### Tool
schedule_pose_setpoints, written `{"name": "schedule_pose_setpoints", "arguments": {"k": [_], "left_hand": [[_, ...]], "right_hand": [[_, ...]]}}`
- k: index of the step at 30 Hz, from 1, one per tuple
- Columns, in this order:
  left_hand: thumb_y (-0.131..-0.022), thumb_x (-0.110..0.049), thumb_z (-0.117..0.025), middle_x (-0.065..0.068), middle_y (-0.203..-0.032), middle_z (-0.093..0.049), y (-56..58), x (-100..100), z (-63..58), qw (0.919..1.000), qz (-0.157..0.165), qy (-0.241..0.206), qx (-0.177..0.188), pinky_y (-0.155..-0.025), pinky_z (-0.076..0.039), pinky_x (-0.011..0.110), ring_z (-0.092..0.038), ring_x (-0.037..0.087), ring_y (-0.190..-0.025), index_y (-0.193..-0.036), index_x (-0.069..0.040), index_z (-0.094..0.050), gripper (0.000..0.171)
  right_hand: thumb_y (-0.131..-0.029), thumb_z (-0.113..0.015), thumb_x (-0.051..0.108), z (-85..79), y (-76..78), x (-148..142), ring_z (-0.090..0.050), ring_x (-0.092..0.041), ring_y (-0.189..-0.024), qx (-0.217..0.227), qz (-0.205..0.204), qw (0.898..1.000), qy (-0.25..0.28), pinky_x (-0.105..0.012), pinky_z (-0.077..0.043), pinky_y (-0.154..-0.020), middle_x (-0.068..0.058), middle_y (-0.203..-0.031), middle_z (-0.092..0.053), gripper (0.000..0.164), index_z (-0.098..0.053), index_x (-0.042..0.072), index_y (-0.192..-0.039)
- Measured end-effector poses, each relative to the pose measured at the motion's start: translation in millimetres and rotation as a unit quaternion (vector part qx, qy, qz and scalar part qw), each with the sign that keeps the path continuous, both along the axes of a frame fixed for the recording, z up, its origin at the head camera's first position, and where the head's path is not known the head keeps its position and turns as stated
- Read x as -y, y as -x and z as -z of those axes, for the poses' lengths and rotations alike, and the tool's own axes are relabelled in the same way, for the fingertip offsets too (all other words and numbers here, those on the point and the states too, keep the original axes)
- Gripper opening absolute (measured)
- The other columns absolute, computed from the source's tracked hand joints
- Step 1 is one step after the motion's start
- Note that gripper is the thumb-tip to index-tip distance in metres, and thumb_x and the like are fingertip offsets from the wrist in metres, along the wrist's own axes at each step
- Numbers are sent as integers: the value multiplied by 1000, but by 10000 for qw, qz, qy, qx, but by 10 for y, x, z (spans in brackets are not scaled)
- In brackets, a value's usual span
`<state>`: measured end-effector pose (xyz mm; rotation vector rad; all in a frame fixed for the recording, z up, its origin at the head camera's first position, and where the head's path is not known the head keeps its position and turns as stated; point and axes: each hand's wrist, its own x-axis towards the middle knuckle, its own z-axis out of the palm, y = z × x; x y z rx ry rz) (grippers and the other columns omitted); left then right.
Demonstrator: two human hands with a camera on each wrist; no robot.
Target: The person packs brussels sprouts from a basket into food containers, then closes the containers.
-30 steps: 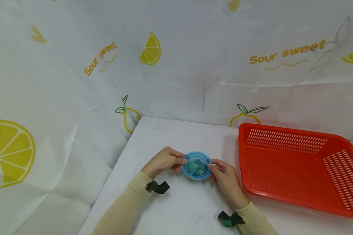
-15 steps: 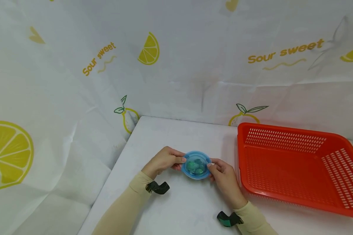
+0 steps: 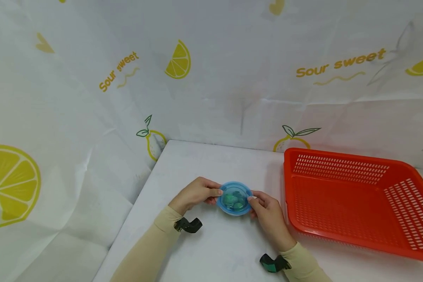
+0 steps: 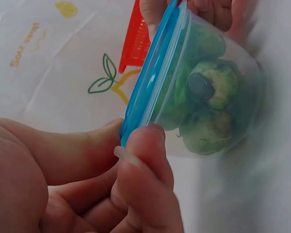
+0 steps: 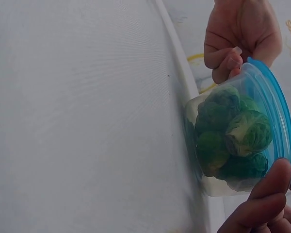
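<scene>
A small clear plastic food container (image 5: 233, 141) with a translucent blue lid (image 3: 235, 188) stands on the white table, lid side up. Several Brussels sprouts (image 4: 216, 85) show through its wall. At its left edge my left hand (image 3: 196, 192) pinches the rim, thumb on the lid and curled fingers underneath. My right hand (image 3: 272, 214) grips the opposite edge the same way, thumb on top of the lid rim. In the left wrist view the lid lies along the container's rim all the way down to my left fingertips.
A large red plastic basket (image 3: 342, 211) with slotted walls stands close to the right of my right hand. The white table (image 3: 211, 250) meets a white lemon-printed sheet (image 3: 232, 78) at the back and left. Black wrist cameras (image 3: 188, 225) hang from both sleeves.
Both hands keep their hold on the container's rim and stay in place. The head view has shifted very slightly.
</scene>
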<state>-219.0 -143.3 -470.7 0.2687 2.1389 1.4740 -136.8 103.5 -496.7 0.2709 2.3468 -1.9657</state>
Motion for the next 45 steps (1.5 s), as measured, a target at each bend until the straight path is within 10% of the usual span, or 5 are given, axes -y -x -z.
{"name": "schedule_pose_setpoints", "arguments": {"k": [27,45], "left_hand": [[-102,-14,-74,1,-84,-73,4,-22,13,9998,-212,-25,56,-71,-57,24,-64,11,-69,-138,-3,-73,38],[-107,-26,-70,2,-87,-73,67,-19,1,9992,351,188,-63,-73,-57,23,-67,11,-74,-146,-6,-68,44]], "right_hand": [[-110,-64,15,8,31,-12,-62,-16,-67,37,-47,9993,364,-23,-59,-67,-5,-79,-67,30,-69,-3,-133],[-116,-52,31,-19,-6,-48,-64,-21,-82,237,13,9997,-33,-24,-56,-74,-9,-93,-67,38,-66,6,-142]]}}
